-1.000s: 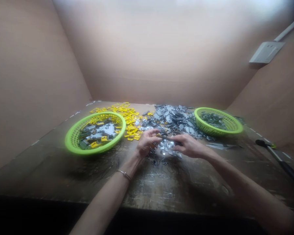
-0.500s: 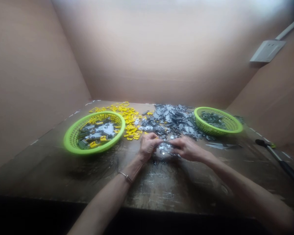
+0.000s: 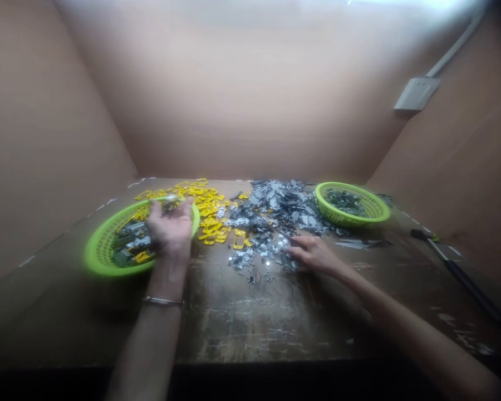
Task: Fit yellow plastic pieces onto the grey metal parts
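My left hand [image 3: 170, 225] is over the right side of the left green basket [image 3: 98, 262], palm turned up and fingers apart, smeared by motion. A small shiny grey piece [image 3: 171, 199] shows at its fingertips; whether it is still touched is unclear. Grey and yellow parts [image 3: 137, 239] fill that basket. Low over the small silver pieces [image 3: 244, 258] at the table's middle, my right hand [image 3: 313, 253] is closed in a pinch. A thin dark thing [image 3: 289, 239] juts from its fingertips, its kind too blurred to make out.
Yellow frames [image 3: 211, 203] lie loose behind the left basket, next to a heap of grey metal plates [image 3: 284, 200]. A second green basket [image 3: 353, 221] with dark parts stands at the right. Beyond my right arm lies a black-handled tool [image 3: 463, 278]. Walls enclose the table [image 3: 242, 328].
My left hand has left my right hand and swung left to the basket, its fingers opening. The right hand stays near the silver pieces. The whole view has shifted slightly.
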A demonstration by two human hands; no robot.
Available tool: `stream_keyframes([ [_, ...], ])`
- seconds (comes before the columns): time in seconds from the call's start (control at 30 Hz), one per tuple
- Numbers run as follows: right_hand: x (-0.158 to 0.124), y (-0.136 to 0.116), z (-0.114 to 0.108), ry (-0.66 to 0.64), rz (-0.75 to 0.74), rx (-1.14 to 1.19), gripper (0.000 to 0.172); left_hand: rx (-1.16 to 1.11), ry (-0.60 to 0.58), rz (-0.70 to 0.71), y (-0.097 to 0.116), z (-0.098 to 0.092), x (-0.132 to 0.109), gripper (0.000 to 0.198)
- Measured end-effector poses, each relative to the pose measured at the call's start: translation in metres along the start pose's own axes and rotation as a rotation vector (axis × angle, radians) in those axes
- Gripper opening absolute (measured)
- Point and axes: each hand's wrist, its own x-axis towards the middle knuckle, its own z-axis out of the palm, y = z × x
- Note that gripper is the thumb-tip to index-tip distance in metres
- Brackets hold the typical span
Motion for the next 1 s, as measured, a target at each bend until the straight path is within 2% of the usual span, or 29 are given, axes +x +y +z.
stream_keyframes([
  [0.07, -0.004, 0.012, 0.0, 0.042, 0.042, -0.06, 0.033, -0.072, 0.117, 0.025, 0.014, -0.002, 0.008, 0.037],
  [0.17, -0.009, 0.027, 0.003, 0.081, 0.111, -0.15, 0.033, -0.042, 0.067, -0.102, 0.009, -0.001, 0.002, 0.047],
  [0.27, -0.014, 0.036, 0.007, 0.096, 0.146, -0.214, 0.037, 0.17, -0.1, -0.31, -0.018, 0.006, -0.016, 0.035],
  [0.33, -0.017, 0.039, 0.008, 0.102, 0.152, -0.241, 0.037, 0.407, -0.325, -0.42, -0.044, 0.014, -0.027, 0.027],
  [0.37, -0.019, 0.04, 0.008, 0.106, 0.153, -0.253, 0.037, 0.547, -0.433, -0.41, -0.058, 0.019, -0.032, 0.026],
  [0.43, -0.022, 0.04, 0.007, 0.125, 0.158, -0.279, 0.035, 0.879, -0.623, -0.268, -0.089, 0.03, -0.039, 0.022],
  [0.53, -0.026, 0.04, 0.005, 0.156, 0.16, -0.324, 0.032, 1.433, -0.936, 0.117, -0.136, 0.048, -0.047, 0.02],
  [0.57, -0.028, 0.04, 0.004, 0.165, 0.165, -0.34, 0.031, 1.488, -0.964, 0.159, -0.15, 0.054, -0.05, 0.018],
  [0.67, -0.03, 0.046, 0.003, 0.204, 0.231, -0.396, 0.032, 1.559, -1.002, 0.241, -0.185, 0.067, -0.058, 0.011],
  [0.8, -0.026, 0.063, -0.006, 0.233, 0.463, -0.484, 0.038, 1.644, -1.006, 0.307, -0.215, 0.074, -0.062, 0.011],
  [0.9, -0.015, 0.075, -0.014, 0.13, 0.602, -0.517, 0.042, 1.701, -0.981, 0.329, -0.227, 0.075, -0.06, 0.018],
  [1.0, 0.0, 0.075, -0.012, 0.044, 0.625, -0.533, 0.041, 1.739, -0.962, 0.336, -0.232, 0.074, -0.057, 0.022],
])
